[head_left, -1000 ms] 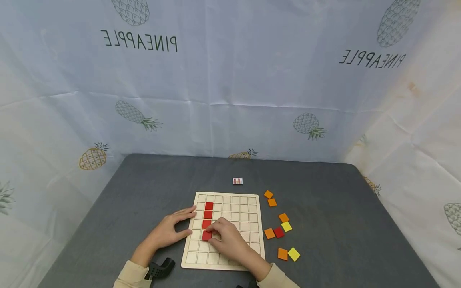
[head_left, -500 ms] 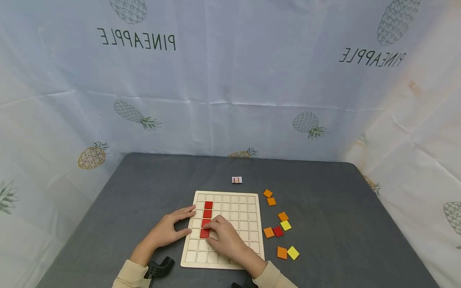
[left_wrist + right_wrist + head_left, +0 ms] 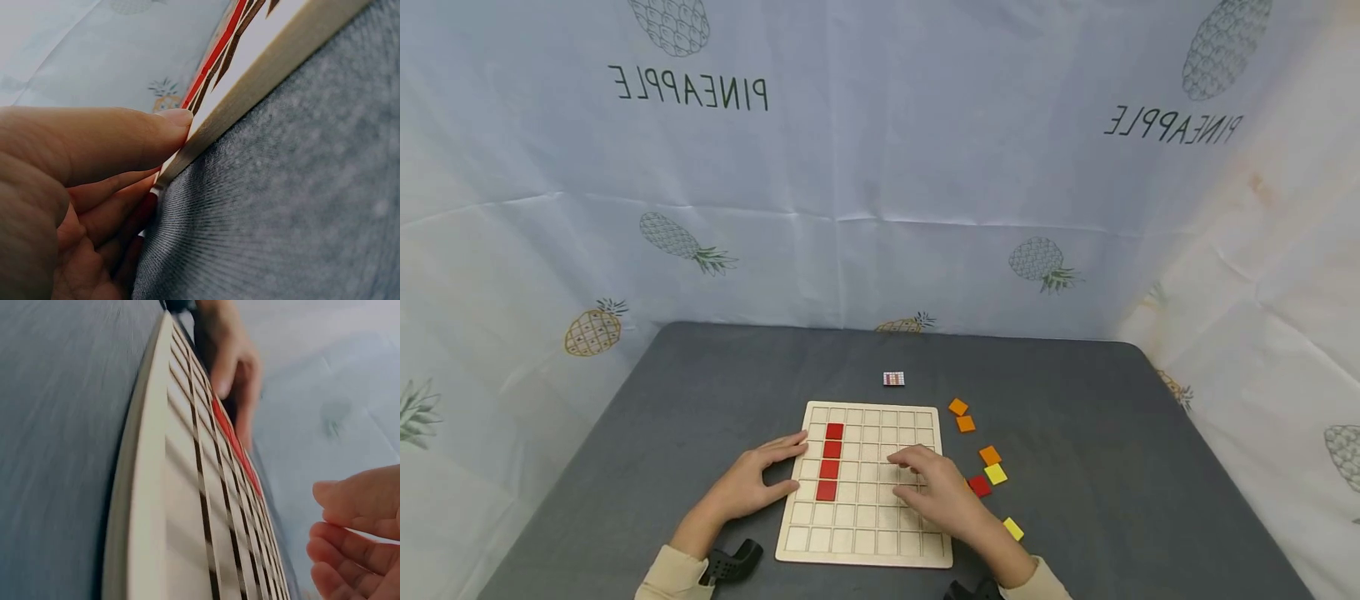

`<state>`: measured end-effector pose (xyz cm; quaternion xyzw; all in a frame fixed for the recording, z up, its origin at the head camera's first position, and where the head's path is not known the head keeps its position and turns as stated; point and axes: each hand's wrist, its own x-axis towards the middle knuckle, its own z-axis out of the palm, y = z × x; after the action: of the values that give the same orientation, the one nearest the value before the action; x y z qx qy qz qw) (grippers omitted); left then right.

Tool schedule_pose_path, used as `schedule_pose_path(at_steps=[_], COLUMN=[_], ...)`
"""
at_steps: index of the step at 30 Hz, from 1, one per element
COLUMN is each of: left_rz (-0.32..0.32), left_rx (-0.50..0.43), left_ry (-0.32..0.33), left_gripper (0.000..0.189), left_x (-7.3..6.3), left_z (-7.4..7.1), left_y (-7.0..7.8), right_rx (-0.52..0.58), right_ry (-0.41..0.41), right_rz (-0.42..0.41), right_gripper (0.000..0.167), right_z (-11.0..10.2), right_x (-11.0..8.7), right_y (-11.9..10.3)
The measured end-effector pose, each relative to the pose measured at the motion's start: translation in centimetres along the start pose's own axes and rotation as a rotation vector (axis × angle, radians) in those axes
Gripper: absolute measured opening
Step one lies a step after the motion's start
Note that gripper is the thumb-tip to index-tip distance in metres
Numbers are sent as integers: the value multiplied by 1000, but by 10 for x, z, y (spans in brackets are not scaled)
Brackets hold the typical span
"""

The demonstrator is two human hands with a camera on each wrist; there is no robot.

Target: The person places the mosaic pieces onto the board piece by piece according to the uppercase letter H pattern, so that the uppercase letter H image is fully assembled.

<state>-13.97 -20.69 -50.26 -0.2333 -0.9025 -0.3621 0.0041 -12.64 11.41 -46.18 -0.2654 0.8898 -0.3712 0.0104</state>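
Note:
A pale wooden grid board lies on the table with red square tiles in a column in its second column from the left. My left hand rests at the board's left edge, fingers and thumb spread; in the left wrist view the thumb touches the rim. My right hand is over the board's right half with fingers and thumb apart and nothing between them. In the right wrist view the right hand hovers above the board's surface, its fingers loosely bent.
Right of the board lie loose tiles: orange tiles, yellow tiles and a red tile. My right forearm hides some of them. A small printed card lies behind the board on the grey table. A pineapple-print curtain hangs behind.
My right hand has let go of the lowest red tile in the column and moved right across the board. My left hand has stayed at the board's edge.

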Motion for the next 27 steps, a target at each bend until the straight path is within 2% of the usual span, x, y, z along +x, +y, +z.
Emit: schedule_pose_path(at_steps=[9, 13, 22, 27], left_rz=[-4, -2, -3, -11], left_rx=[-2, -4, 5, 9], left_ry=[-12, -13, 4, 7], left_gripper=[52, 52, 52, 52], left_x=[0, 1, 2, 2], left_z=[1, 0, 0, 0], left_y=[0, 0, 0, 0], right_rx=[-82, -106, -117, -136], right_ry=[103, 105, 76, 76], right_rz=[154, 201, 254, 241], right_gripper=[38, 39, 35, 35], right_z=[-38, -48, -52, -51], right_x=[-39, -49, -57, -58], right_y=[43, 55, 68, 72])
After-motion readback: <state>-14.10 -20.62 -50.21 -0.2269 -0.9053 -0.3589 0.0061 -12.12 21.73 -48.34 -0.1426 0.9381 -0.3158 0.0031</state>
